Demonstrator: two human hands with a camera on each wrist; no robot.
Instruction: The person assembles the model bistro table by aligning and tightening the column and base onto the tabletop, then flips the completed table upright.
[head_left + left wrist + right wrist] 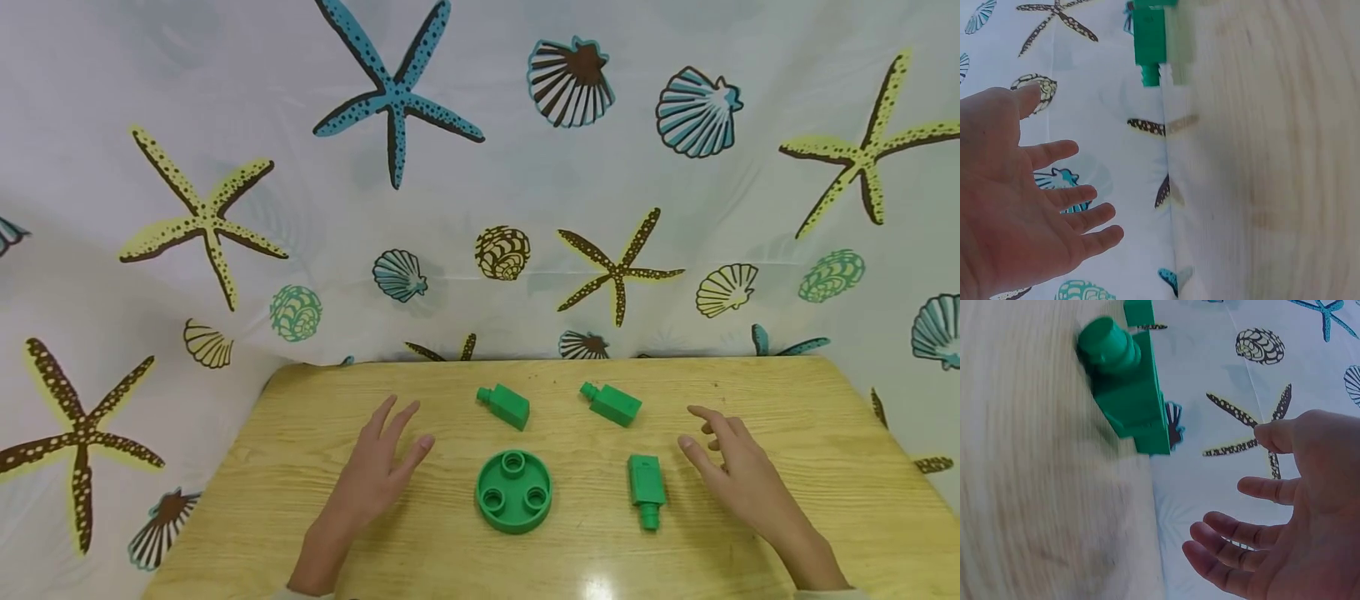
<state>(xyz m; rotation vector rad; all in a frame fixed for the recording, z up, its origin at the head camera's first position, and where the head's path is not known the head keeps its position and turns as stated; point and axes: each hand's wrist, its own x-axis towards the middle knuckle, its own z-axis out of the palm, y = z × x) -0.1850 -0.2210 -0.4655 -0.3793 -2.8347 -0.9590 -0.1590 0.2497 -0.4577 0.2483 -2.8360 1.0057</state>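
Observation:
A round green tray-like base (514, 520) with three ringed sockets sits mid-table in the head view. Behind it lie two green bottle-shaped blocks, a left one (510, 407) and a right one (617, 406), necks pointing left. A third green block (646, 479) lies right of the base, its threaded neck towards me. My left hand (375, 475), fingers spread, hovers left of the base and holds nothing. To the right of the third block is my right hand (742, 479), fingers loosely bent and nothing in them. Both wrist views show bare palms, the left (1029, 194) and the right (1291, 519).
The pieces lie on a light wooden table (420, 550). A white cloth (480, 192) printed with starfish and shells hangs behind its back edge and along both sides.

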